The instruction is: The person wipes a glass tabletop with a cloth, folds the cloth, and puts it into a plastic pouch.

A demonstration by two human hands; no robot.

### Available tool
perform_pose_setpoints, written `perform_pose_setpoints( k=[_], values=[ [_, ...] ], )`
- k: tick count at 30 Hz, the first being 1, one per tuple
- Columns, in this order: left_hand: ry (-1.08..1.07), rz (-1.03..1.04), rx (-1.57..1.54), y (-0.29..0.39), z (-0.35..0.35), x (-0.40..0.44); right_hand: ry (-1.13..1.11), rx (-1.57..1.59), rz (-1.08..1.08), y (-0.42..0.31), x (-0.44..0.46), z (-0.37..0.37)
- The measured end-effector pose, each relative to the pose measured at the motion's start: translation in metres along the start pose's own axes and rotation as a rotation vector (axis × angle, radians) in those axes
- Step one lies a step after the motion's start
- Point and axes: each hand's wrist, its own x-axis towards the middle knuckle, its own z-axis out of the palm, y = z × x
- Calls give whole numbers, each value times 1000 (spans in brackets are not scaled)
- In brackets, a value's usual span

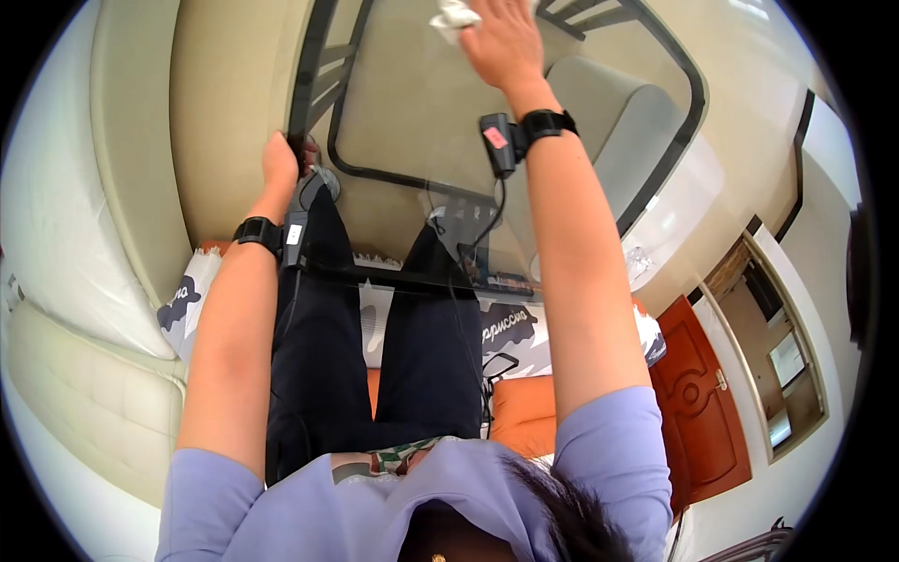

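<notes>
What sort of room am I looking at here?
Probably a home's living area, though I can't be certain: it has a glass-topped table, cream padded furniture and a red-brown panelled door.

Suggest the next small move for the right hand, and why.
Probably draw the white cloth over the glass tabletop toward the body: the right hand holds it with the arm outstretched, while the left hand is at the tabletop's left edge.

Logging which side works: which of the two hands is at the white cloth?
The right hand, reaching over the glass tabletop, has the white cloth against it; the left hand is at the tabletop's black edge, no cloth showing.
</notes>
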Motion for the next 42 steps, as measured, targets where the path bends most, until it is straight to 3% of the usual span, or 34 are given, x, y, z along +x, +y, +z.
perform_pose_setpoints(
  k=[4,8,10,12,17,19,21,22,24,26,27,28,31,34,36,37,38,39,40,41,42],
  values=[
    [-34,-5,-26,-14,-10,20,75,-5,171,71,-50,-17],
    [-26,-26,-27,-14,-13,23,206,-90,190,135,-106,-21],
    [-26,-36,45,-9,-13,16,202,-137,335,163,-136,-28],
    [-74,-2,24,-13,-20,23,274,21,466,195,-168,-28],
    [-26,-5,4,-9,-16,17,349,-113,748,228,-248,-35],
    [-35,0,29,-4,-15,11,487,-151,888,241,-276,-27],
    [-29,-10,8,-9,-14,18,437,143,1448,249,-291,-43],
    [-16,-25,-12,-10,-16,20,731,352,1435,305,-347,-5],
    [-6,-15,-26,-5,-13,16,527,237,1462,281,-357,-42],
    [0,-17,-45,-5,-11,12,1183,1294,1063,240,-318,-70],
    [-9,-7,-22,-5,-12,13,1205,1499,1075,222,-308,-80],
    [-15,3,0,-6,-12,14,1215,1708,1085,205,-301,-89],
    [-4,-9,-52,-13,-10,20,1002,1910,903,139,-262,-96],
    [-22,8,-47,-10,-8,14,810,1207,918,42,-178,-93],
    [4,45,-11,-8,-7,12,808,2023,463,42,-143,-74],
    [-1,45,8,-10,-8,14,704,2390,302,43,-125,-64],
    [-1,39,3,-13,-7,16,747,2149,459,7,-78,-74],
    [-28,34,-2,-15,-6,17,932,1692,756,-13,-31,-49],
    [-54,37,-3,-14,-7,17,890,1480,617,-27,-7,-33],
    [-44,43,22,-8,-7,13,846,1672,463,-34,1,-38],
    [-49,39,14,-6,-7,12,582,1306,274,-42,17,-12]
  ],
)
